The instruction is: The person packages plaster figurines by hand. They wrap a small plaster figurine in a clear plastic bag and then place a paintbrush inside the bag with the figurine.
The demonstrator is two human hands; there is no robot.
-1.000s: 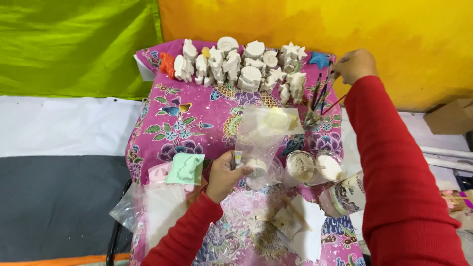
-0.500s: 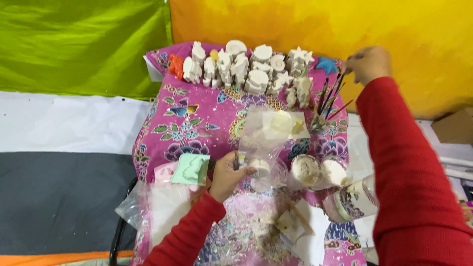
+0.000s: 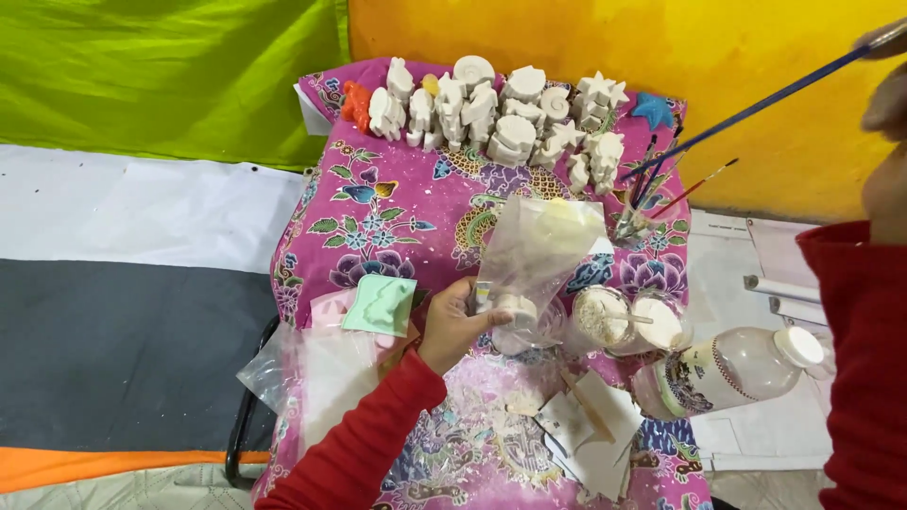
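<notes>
A clear plastic bag (image 3: 540, 247) with a small white piece inside is in the middle of the bench (image 3: 397, 203), which has a pink flowery cloth on it. The left hand (image 3: 453, 326) has its grip closed around the bottom of the bag. The right hand (image 3: 888, 104) is up high at the edge, and its grip pinches a long blue paintbrush (image 3: 756, 109). Rows of white plaster shapes (image 3: 491, 118) stand at the back. Two little cups of powder (image 3: 628, 321) and a bottle (image 3: 727, 370) sit near the bag.
</notes>
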